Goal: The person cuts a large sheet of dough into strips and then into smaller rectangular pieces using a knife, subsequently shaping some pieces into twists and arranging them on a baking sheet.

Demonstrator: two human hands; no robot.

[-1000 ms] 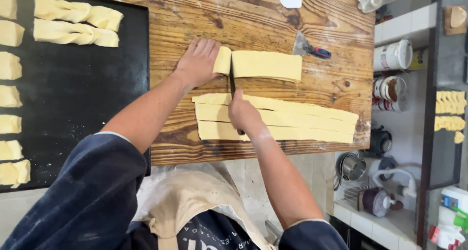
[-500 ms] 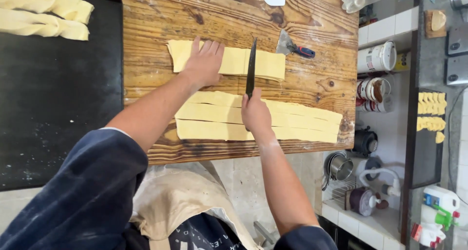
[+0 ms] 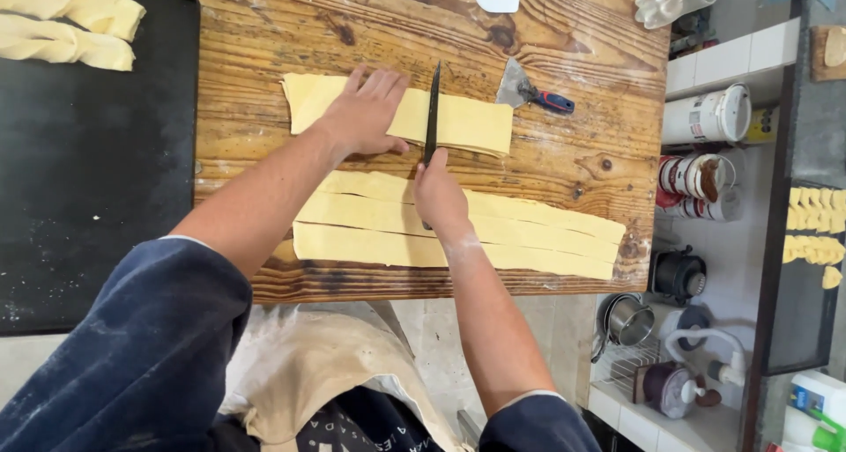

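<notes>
Head view showed the wooden board (image 3: 264,29); at its left a black tray (image 3: 97,196) held two finished twists (image 3: 70,25). Three long strips (image 3: 529,232) waited uncut near its front edge. The left hand (image 3: 361,113) pressed flat on the dough strip (image 3: 467,122) at mid-board, and the right hand (image 3: 439,196) gripped the knife (image 3: 432,113) across it. A white canister (image 3: 709,114) stood at its right.

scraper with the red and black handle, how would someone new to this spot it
Look at the wooden board, right of the far dough strip. The scraper lies there untouched, a flat trapezoid metal blade, unlike the long dark knife held in the right hand.
</notes>
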